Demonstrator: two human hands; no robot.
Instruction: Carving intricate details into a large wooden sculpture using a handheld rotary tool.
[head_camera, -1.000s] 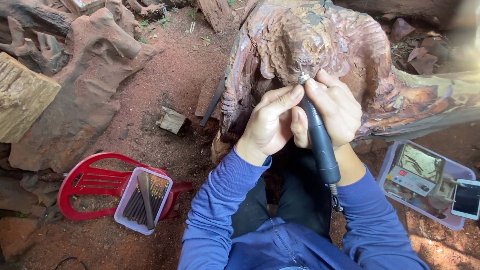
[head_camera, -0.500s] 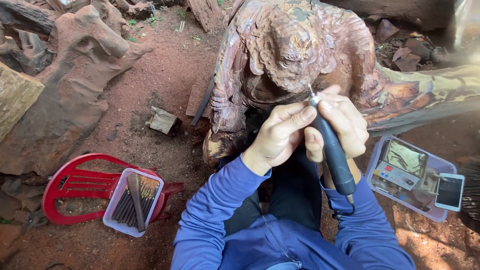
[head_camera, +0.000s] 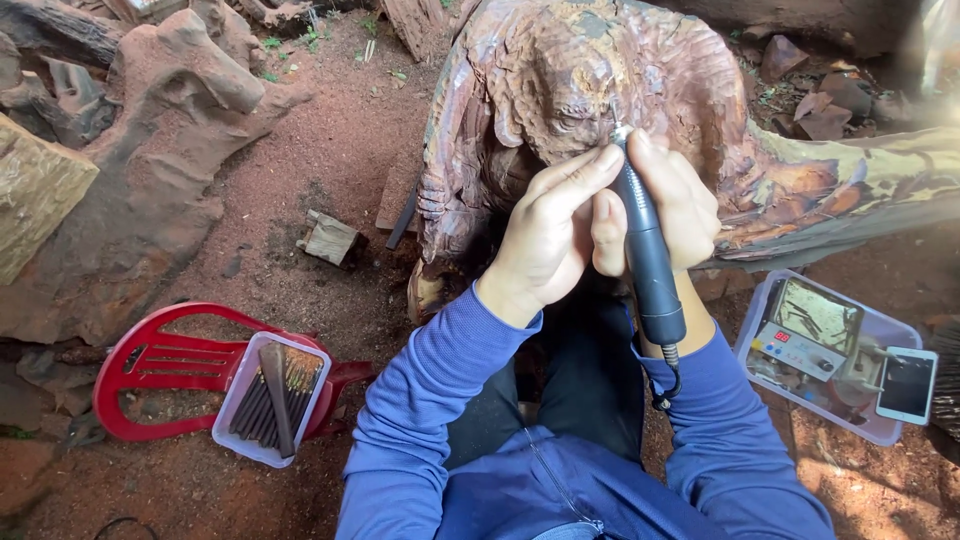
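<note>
Clearly, the black pen-shaped rotary carving tool (head_camera: 648, 250) is gripped by the curled fingers of the right hand (head_camera: 672, 200), its tip kept on the reddish-brown carved wooden sculpture (head_camera: 600, 90) at twelve o'clock. For steadiness, the left hand (head_camera: 550, 235), fingers together, is pressed against the tool.

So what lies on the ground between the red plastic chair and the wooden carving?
In the head view, mostly bare reddish dirt separates the red chair from the carving, with one small cut wood block lying on it.

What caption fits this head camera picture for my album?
Both hands, left hand and right hand, hold a black rotary carving tool against a reddish wood carving.
</note>
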